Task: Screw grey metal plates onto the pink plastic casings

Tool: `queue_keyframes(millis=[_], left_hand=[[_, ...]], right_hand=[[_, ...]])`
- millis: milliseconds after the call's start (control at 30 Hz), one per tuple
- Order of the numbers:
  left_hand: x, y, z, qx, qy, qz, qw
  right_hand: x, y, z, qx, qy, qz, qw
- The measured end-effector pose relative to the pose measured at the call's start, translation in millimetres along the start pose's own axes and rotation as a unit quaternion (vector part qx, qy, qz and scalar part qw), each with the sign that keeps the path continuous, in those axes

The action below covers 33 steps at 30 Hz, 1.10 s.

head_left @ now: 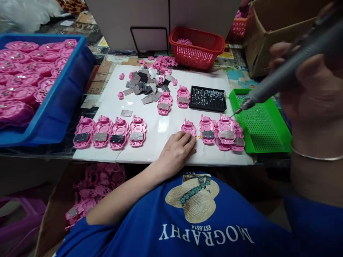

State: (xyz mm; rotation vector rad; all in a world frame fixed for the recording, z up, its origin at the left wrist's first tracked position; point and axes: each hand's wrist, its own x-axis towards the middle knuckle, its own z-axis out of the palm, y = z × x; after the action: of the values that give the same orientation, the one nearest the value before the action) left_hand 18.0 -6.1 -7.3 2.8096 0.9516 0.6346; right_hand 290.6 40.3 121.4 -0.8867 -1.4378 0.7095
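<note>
My left hand (179,148) rests near the table's front edge, its fingers bent over a pink plastic casing (188,127) and covering its lower part. In my raised right hand (308,89) is a grey electric screwdriver (278,76), tilted with its thin bit pointing down and left. The bit appears over the green tray (285,137), by a cluster of pink casings (226,130) fitted with metal plates. Beside my left hand, another casing (207,131) carries a dark plate. Farther left stands a row of similar casings (137,131).
A black tray of screws (208,107) lies behind the casings. Loose metal plates (139,85) and small pink parts (163,64) are heaped at the back. Around them are a red basket (197,57), a cardboard box (254,46) and a blue crate (66,92) of pink pieces.
</note>
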Motion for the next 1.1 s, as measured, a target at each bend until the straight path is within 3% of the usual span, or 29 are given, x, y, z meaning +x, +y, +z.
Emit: queue_keyframes(millis=[100,200,333,400,533,700,1100], left_hand=[[2,2,0.4,-0.004,-0.001,0.003,1.000],[2,2,-0.5,-0.011,-0.004,-0.001,1.000],[0,2,-0.4,-0.021,0.001,-0.003,1.000],[-1,1,0.5,-0.026,0.006,-0.002,1.000],[-2,1,1.6,-0.033,0.013,0.001,0.999],[-2,0,1.8,-0.043,0.011,0.002,0.999],[-1,0,0.0,-0.056,0.023,-0.004,0.998]], right_hand=[[21,11,32,0.041,-0.047,-0.050,0.997],[27,16,60,0.079,-0.074,-0.039,0.993],[24,14,90,0.107,-0.037,0.009,0.993],[26,18,97,0.092,0.000,0.001,0.996],[39,42,94,0.054,0.039,-0.041,0.997],[53,70,78,0.052,0.077,-0.019,0.996],[49,81,65,0.035,0.111,0.032,0.993]])
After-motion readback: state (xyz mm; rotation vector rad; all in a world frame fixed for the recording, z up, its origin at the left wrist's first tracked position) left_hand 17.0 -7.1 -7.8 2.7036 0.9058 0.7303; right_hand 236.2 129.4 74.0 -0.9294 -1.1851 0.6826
